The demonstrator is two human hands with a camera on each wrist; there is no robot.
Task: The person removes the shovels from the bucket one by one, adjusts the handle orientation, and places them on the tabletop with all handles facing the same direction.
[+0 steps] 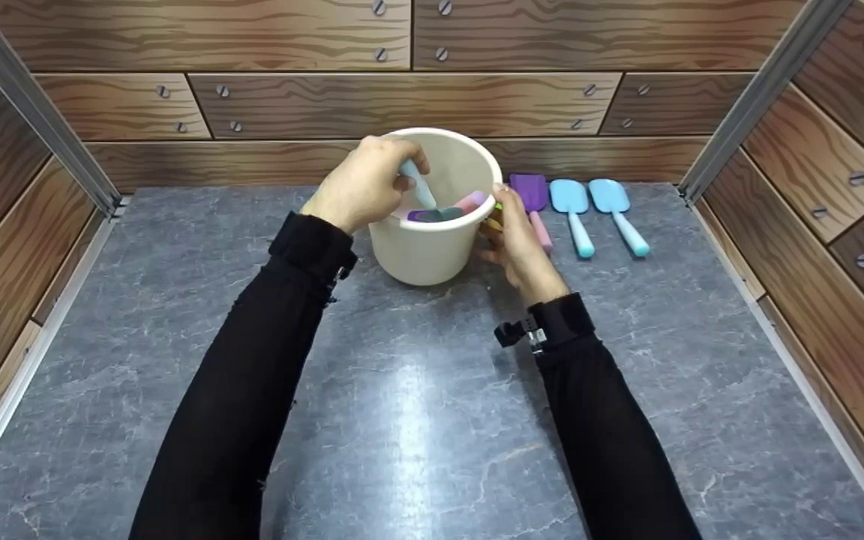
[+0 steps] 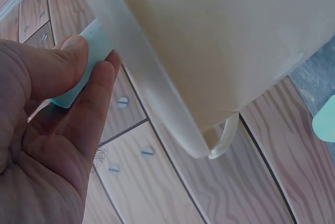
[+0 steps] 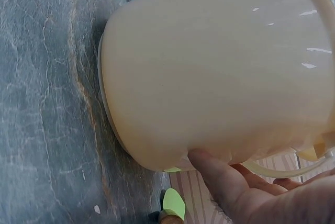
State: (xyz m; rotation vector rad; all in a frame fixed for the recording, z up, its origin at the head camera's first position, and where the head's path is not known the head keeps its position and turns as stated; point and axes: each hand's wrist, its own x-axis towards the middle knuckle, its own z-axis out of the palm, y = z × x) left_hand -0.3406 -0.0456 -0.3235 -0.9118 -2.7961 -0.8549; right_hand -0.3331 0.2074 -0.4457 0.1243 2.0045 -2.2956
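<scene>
A cream plastic bucket (image 1: 424, 251) stands on the grey marbled surface near the back wall. My left hand (image 1: 368, 184) reaches over its left rim and pinches a light blue handle (image 1: 418, 186) between thumb and fingers. In the left wrist view the upper end of that handle (image 2: 94, 56) shows between them; its lower end is down in the bucket. Pink (image 1: 471, 201) and dark teal (image 1: 443, 214) pieces lie inside. My right hand (image 1: 518, 240) holds the bucket's right side, fingertips on the outer wall.
Right of the bucket lie a purple toy shovel (image 1: 529, 193) with a pink handle and two light blue shovels (image 1: 570, 196), (image 1: 610, 196). A lime green piece (image 3: 174, 203) shows beyond the bucket in the right wrist view. Wood-patterned panels (image 1: 402, 105) close off the back and sides.
</scene>
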